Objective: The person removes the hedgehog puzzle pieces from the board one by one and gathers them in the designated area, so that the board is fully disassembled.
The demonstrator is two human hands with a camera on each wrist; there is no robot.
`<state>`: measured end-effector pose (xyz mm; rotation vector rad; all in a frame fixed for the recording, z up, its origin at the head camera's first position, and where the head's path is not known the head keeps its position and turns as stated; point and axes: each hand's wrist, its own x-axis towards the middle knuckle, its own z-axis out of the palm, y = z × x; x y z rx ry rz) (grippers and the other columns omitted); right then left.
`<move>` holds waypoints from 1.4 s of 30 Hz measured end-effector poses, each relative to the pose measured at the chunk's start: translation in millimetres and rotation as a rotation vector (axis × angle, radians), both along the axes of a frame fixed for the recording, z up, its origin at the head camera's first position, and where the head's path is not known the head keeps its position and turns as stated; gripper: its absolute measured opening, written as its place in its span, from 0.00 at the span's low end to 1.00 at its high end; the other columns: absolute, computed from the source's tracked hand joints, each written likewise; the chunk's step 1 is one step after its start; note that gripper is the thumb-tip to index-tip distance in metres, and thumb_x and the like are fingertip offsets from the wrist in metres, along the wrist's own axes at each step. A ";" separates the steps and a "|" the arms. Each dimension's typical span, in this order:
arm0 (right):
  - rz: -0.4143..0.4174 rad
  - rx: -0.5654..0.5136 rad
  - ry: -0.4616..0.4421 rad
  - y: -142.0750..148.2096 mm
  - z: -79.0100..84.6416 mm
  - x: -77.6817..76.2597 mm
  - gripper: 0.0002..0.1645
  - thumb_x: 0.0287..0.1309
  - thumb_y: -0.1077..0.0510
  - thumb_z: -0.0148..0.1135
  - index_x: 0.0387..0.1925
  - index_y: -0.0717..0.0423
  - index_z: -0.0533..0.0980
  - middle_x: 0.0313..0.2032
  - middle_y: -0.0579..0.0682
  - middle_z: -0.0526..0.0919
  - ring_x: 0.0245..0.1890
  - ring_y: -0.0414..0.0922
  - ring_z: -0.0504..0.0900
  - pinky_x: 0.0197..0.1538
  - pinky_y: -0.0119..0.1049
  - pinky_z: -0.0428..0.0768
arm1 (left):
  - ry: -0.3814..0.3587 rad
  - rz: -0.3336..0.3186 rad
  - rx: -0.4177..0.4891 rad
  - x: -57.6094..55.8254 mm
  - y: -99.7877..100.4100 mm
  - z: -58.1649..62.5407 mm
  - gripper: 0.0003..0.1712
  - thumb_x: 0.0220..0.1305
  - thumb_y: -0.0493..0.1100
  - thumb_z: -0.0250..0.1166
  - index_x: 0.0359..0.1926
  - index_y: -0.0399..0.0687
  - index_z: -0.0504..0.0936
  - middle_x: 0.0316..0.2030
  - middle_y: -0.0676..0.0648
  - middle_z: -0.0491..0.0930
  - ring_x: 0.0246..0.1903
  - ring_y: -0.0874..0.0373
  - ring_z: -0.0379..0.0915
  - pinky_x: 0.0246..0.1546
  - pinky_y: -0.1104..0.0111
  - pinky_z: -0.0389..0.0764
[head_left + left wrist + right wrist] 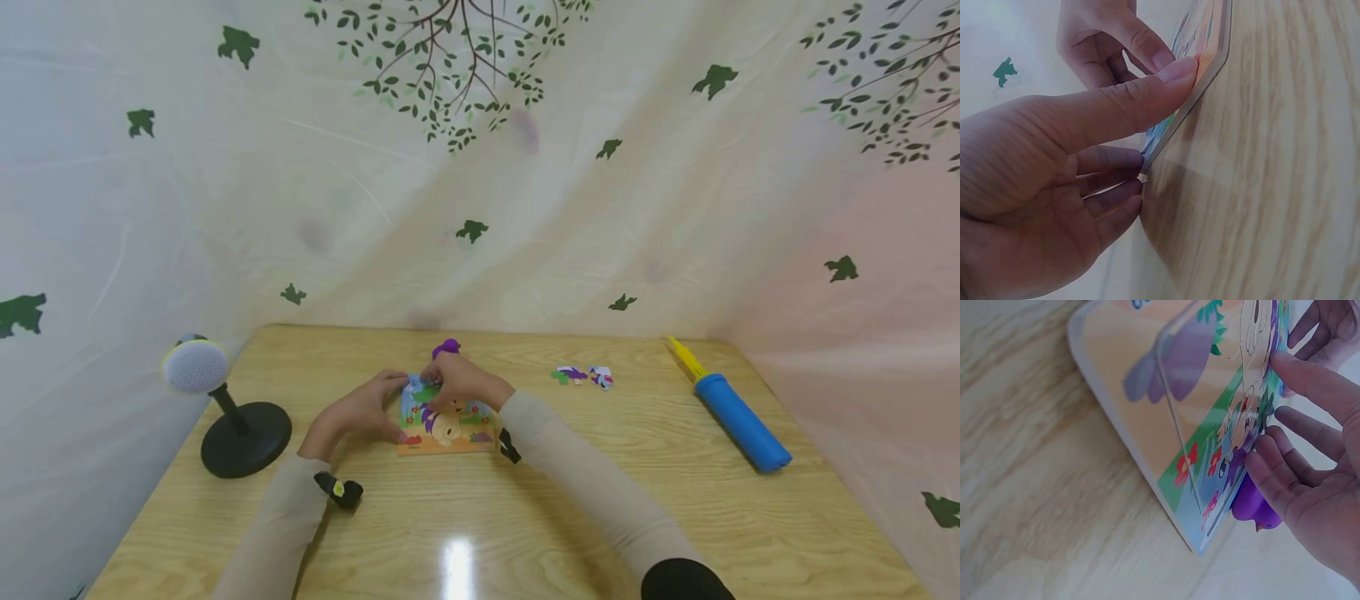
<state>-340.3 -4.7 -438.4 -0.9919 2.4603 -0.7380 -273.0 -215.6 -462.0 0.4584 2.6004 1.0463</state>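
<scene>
A colourful picture puzzle board point(446, 446) with a cartoon animal lies flat on the table. My left hand point(362, 410) spans its left edge: the thumb rests at the near corner and the fingertips touch the far corner. Over the upper part of the board is my right hand point(467, 379). In the right wrist view its fingers are fairly straight and touch the puzzle's surface, with the thumb apart from them. Just beyond the board, partly hidden by the right hand, sits a purple bird-shaped toy point(1254, 503).
Loose puzzle pieces point(582, 377) lie to the right of the board. Farther right is a blue hand pump point(742, 423) with a yellow nozzle. At the left stands a round white mesh-faced object point(197, 367) on a black base point(246, 439). A leaf-patterned cloth point(420, 250) hangs behind the table.
</scene>
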 end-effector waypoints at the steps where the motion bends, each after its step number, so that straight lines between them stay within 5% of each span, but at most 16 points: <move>1: -0.004 -0.002 0.000 -0.2 0.2 -0.4 0.34 0.51 0.64 0.78 0.61 0.66 0.78 0.57 0.59 0.85 0.58 0.53 0.84 0.62 0.40 0.83 | 0.005 -0.002 -0.004 -0.3 0.2 0.1 0.58 0.48 0.44 0.83 0.76 0.36 0.61 0.76 0.34 0.55 0.76 0.32 0.49 0.76 0.39 0.56; 29: -0.002 0.076 0.146 -3.5 -2.4 11.9 0.32 0.57 0.58 0.75 0.62 0.59 0.78 0.58 0.53 0.79 0.57 0.47 0.76 0.63 0.37 0.79 | 0.011 -0.005 0.008 -1.0 -4.0 0.2 0.58 0.47 0.45 0.83 0.76 0.38 0.62 0.76 0.33 0.55 0.77 0.31 0.47 0.76 0.37 0.56; 34: -0.007 0.097 0.139 -4.1 -1.6 10.4 0.34 0.57 0.57 0.75 0.64 0.61 0.76 0.62 0.54 0.81 0.63 0.50 0.79 0.67 0.40 0.79 | 0.011 -0.012 0.016 -1.2 -4.5 -1.5 0.58 0.47 0.45 0.83 0.76 0.37 0.62 0.76 0.34 0.55 0.77 0.32 0.47 0.76 0.38 0.55; 42: -0.013 0.093 0.084 -0.7 3.7 11.1 0.31 0.59 0.58 0.74 0.62 0.63 0.77 0.57 0.57 0.85 0.58 0.51 0.83 0.62 0.41 0.83 | 0.004 -0.004 0.008 -0.6 -2.7 -0.9 0.59 0.47 0.46 0.83 0.76 0.38 0.62 0.76 0.34 0.55 0.77 0.33 0.48 0.76 0.39 0.56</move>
